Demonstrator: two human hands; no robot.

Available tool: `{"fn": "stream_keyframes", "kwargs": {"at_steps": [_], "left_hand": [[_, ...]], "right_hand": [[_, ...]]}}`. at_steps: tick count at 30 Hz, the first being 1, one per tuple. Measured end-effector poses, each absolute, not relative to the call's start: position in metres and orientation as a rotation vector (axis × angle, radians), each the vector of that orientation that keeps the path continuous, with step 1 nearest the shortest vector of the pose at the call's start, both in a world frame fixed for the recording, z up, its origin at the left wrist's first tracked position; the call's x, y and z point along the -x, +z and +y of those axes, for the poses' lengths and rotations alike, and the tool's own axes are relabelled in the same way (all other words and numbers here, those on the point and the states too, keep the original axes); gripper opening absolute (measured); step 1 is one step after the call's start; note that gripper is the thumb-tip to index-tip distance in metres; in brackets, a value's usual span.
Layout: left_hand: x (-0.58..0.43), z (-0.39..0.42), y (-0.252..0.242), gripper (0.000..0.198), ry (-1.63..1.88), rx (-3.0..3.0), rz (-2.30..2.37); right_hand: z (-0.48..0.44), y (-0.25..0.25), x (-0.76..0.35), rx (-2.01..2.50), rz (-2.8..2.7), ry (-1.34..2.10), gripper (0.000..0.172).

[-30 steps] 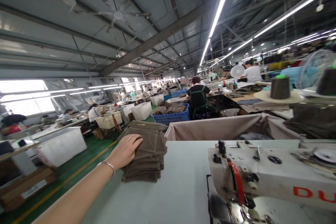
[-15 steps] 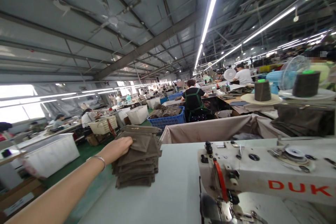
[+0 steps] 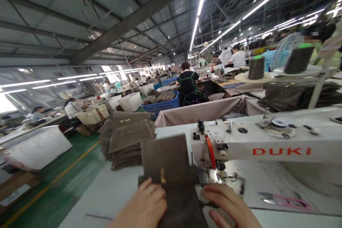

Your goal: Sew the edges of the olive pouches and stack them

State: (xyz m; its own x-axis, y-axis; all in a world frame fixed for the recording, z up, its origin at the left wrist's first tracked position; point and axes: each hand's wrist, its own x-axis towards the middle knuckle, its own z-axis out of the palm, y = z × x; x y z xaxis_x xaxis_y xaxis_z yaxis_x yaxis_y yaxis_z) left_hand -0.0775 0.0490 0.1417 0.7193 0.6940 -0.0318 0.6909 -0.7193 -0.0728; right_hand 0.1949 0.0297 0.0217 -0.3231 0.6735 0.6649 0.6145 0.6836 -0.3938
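Note:
A brown fabric piece [image 3: 168, 164] with a small gold clasp lies on the white table in front of the sewing machine [image 3: 256, 142]. My left hand [image 3: 145, 205] rests on its lower left part, fingers curled down on the cloth. My right hand [image 3: 229, 206] lies at the piece's right edge, just below the machine's needle area, fingers bent onto the fabric. A stack of the same brown pieces [image 3: 125, 142] stands behind, to the left.
Pink-handled scissors [image 3: 285, 201] lie on the table at the right. Thread cones [image 3: 256, 67] and a fan stand behind the machine. A cloth trough [image 3: 203, 112], a blue basket [image 3: 160, 107], white bins and other seated workers fill the hall beyond.
My left hand left the stack and came down to the table front with one brown piece. My right hand has come into view. The camera tilted down and right.

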Motion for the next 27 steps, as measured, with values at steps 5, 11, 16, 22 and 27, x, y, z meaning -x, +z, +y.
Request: {"fn": "stream_keyframes", "kwargs": {"at_steps": [5, 11, 16, 22, 27], "left_hand": [[0.055, 0.042, 0.064, 0.01, -0.185, 2.948, -1.576], [0.021, 0.061, 0.049, 0.04, -0.418, 3.006, -1.624], [0.015, 0.054, 0.045, 0.014, -0.44, 3.046, -1.619], [0.02, 0.048, 0.096, 0.014, -1.078, 3.218, -2.243], [0.023, 0.038, 0.12, 0.03, -1.702, 3.23, -2.512]], "right_hand": [[0.014, 0.002, -0.176, 1.015, -2.259, 0.172, 0.029], [0.0, -0.015, -0.173, 1.278, -2.04, 0.337, 0.032], [-0.005, -0.014, -0.181, 1.434, -1.938, 0.358, 0.013], [0.0, 0.033, -0.184, 1.346, -1.856, 0.543, 0.004], [0.002, 0.075, -0.191, 1.203, -1.82, 0.606, 0.004]]}}
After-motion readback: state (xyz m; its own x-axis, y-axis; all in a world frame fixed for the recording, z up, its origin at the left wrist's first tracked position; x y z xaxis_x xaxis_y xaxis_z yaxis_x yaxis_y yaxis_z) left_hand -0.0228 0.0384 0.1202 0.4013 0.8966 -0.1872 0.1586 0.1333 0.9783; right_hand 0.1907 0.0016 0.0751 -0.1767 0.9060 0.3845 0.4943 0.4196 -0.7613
